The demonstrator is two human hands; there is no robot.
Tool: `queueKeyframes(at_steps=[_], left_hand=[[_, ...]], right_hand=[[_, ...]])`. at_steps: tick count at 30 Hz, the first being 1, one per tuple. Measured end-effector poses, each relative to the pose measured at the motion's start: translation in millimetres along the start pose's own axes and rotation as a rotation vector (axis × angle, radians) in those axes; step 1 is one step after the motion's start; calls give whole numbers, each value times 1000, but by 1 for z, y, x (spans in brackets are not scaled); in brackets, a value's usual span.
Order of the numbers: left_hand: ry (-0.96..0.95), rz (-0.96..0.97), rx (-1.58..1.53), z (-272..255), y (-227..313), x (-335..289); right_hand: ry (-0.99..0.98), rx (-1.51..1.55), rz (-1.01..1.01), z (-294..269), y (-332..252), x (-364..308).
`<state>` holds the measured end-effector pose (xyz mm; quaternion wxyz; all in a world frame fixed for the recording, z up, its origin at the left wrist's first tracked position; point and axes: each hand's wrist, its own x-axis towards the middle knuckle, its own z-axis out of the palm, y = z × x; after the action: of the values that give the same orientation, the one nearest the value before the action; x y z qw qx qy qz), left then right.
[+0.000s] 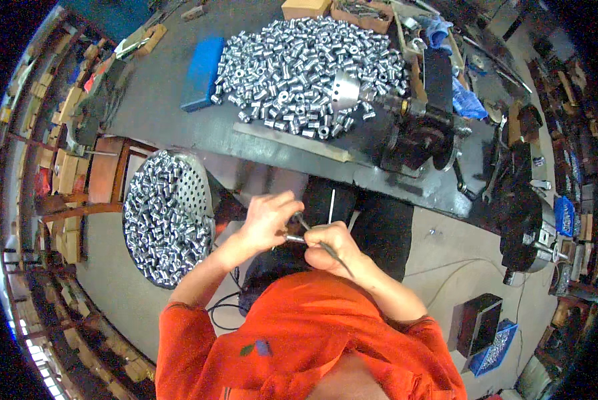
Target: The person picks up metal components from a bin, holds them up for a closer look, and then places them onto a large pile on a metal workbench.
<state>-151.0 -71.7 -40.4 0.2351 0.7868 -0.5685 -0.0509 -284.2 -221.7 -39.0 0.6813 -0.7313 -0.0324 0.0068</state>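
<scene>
My left hand [267, 219] is closed, its fingers pinching a small shiny metal sleeve [293, 238] in front of my body. Close against it, my right hand [333, 245] wraps round a slim dark rod-like tool [339, 259]. One end of the tool reaches up toward the left fingers; the other points back along my right forearm. Whether its tip touches the sleeve I cannot tell. On the bench ahead lies a big heap of similar metal sleeves [305, 67]. A round perforated basket [195, 183] on the left holds many more.
A dark bench [159, 113] spans the far side, with a metal strip [292, 142] along its near edge. A blue box [203, 73] borders the heap. A black fixture with a silver perforated cone [345, 91] stands at right. Wrenches [495, 160] lie beyond it. A blue bin [493, 348] sits on the floor.
</scene>
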Motion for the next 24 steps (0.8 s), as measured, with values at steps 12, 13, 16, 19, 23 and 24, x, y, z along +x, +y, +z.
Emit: queueKeyframes(at_steps=[12, 13, 16, 19, 23, 24], left_hand=[[479, -293, -104, -43, -98, 127], [459, -329, -265, -60, -93, 133], [498, -290, -226, -84, -87, 110], [437, -283, 166, -94, -110, 41], [314, -728, 214, -105, -158, -68], [352, -808, 302, -100, -175, -94]], right_hand=[[373, -435, -479, -19, -3, -13], [365, -453, -463, -19, -1, -16], [331, -400, -359, -17, 2, -25], [319, -333, -285, -15, 12, -30], [261, -292, -244, -14, 15, -29], [254, -285, -240, -13, 16, -28]])
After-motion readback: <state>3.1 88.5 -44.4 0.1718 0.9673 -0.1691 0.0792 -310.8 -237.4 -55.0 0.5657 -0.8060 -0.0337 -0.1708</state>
